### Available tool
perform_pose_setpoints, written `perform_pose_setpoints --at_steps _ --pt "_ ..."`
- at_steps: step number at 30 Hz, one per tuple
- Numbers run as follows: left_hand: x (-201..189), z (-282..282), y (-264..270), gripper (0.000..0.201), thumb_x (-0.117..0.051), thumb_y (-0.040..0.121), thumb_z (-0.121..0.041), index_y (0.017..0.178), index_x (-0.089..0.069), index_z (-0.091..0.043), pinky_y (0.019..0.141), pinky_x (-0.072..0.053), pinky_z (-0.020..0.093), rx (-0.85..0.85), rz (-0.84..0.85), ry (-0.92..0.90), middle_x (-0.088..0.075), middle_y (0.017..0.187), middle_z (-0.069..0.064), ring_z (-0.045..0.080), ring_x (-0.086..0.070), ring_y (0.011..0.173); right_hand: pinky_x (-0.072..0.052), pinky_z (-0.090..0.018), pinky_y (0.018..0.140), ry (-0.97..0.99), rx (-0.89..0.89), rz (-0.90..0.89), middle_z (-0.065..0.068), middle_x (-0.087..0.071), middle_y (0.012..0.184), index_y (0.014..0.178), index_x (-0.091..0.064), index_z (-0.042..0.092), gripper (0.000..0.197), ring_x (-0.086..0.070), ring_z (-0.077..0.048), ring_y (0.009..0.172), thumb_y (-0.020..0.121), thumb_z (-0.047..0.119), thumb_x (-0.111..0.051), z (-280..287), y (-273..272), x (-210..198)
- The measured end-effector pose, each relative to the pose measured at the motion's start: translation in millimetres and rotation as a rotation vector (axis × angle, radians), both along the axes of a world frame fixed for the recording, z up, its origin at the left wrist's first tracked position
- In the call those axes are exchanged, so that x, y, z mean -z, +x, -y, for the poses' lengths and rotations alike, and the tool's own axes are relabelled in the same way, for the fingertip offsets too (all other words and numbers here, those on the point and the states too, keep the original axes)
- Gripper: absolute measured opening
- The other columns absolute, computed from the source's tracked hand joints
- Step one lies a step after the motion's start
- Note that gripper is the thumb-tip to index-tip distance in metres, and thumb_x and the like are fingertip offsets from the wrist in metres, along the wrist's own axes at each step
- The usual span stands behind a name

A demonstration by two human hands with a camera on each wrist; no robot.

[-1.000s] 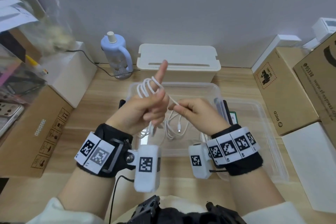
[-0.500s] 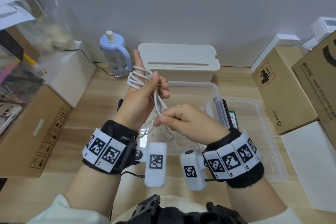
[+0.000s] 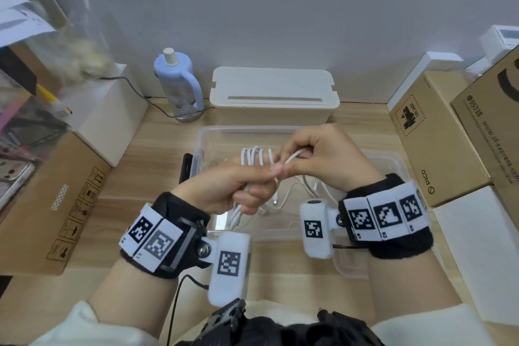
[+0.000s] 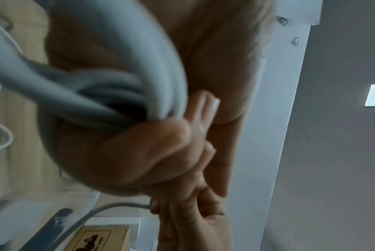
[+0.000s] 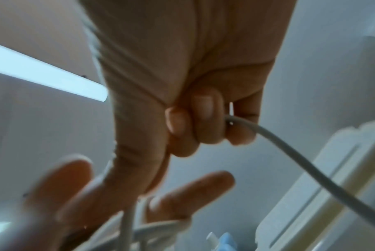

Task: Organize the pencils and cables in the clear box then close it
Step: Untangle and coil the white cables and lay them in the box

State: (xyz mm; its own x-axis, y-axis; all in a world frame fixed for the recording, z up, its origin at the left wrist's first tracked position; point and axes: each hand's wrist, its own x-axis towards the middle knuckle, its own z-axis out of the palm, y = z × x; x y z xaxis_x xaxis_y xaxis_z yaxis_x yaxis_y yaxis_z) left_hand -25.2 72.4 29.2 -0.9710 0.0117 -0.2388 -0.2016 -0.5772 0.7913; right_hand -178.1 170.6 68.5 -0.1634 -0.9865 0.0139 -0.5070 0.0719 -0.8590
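A white cable (image 3: pixel 252 155) is wound in several loops round the fingers of my left hand (image 3: pixel 262 178), which grips the bundle above the clear box (image 3: pixel 202 136). My right hand (image 3: pixel 283 166) pinches a free strand of the same cable just right of the loops, close against the left fingers. The cable's loose end hangs down into the box. Up close, the left wrist view shows the loops (image 4: pixel 109 81) round the fingers, and the right wrist view shows the strand (image 5: pixel 289 149) leaving my curled fingers (image 5: pixel 206 117). A black item (image 3: pixel 186 167) lies against the box's left side. No pencils can be made out.
The clear lid (image 3: pixel 393 161) lies right of the box, under my right wrist. Behind stand a white slotted box (image 3: pixel 273 93) and a blue bottle (image 3: pixel 179 84). Cardboard boxes flank the desk at left (image 3: pixel 56 199) and right (image 3: pixel 432 135).
My left hand has dropped from upright to lying sideways over the box, loops still on its fingers. My right hand has swung up and right with the strand.
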Motion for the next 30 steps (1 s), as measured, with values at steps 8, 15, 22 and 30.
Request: perform_pose_setpoints --at_steps 8,15,22,30 --pt "-2.4 -1.5 1.7 0.030 -0.066 0.084 -0.024 0.114 -0.064 -0.018 0.032 -0.021 0.013 0.166 -0.040 -0.125 -0.030 0.046 -0.008 0.000 -0.024 0.033 -0.039 -0.007 0.056 -0.156 0.083 0.190 0.020 -0.059 0.049 0.073 -0.066 0.013 0.013 -0.051 0.004 0.051 0.074 0.001 -0.069 7.9 -4.5 11.8" --pt "-5.6 3.0 -4.7 0.078 -0.069 0.077 -0.038 0.142 -0.028 -0.040 0.042 -0.037 0.019 -0.460 -0.185 0.000 -0.036 0.052 -0.005 0.003 -0.031 0.037 -0.038 -0.023 0.057 0.149 -0.111 -0.051 0.012 -0.049 0.052 0.085 -0.069 0.016 0.023 -0.043 0.000 0.051 0.093 0.023 -0.049 2.6 15.2 39.3" --pt "-1.9 10.1 -8.7 0.054 -0.039 0.090 -0.053 0.140 -0.018 -0.054 0.044 -0.035 0.024 -0.752 -0.010 -0.352 -0.046 0.055 -0.002 0.012 -0.041 0.048 -0.040 -0.022 0.062 -0.054 -0.047 0.072 0.011 -0.054 0.054 0.073 -0.064 0.028 0.026 -0.049 0.001 0.057 0.092 0.030 -0.046 -2.6 33.9 13.6" --pt "-12.6 6.3 -1.6 0.058 -0.032 0.097 -0.018 0.144 -0.014 -0.044 0.052 -0.043 0.018 -0.717 -0.291 0.037 -0.045 0.056 -0.006 0.003 -0.040 0.043 -0.036 -0.022 0.060 0.305 -0.177 -0.003 0.011 -0.050 0.049 0.067 -0.069 0.020 0.032 -0.043 -0.001 0.050 0.089 0.037 -0.052 0.1 22.2 39.7"
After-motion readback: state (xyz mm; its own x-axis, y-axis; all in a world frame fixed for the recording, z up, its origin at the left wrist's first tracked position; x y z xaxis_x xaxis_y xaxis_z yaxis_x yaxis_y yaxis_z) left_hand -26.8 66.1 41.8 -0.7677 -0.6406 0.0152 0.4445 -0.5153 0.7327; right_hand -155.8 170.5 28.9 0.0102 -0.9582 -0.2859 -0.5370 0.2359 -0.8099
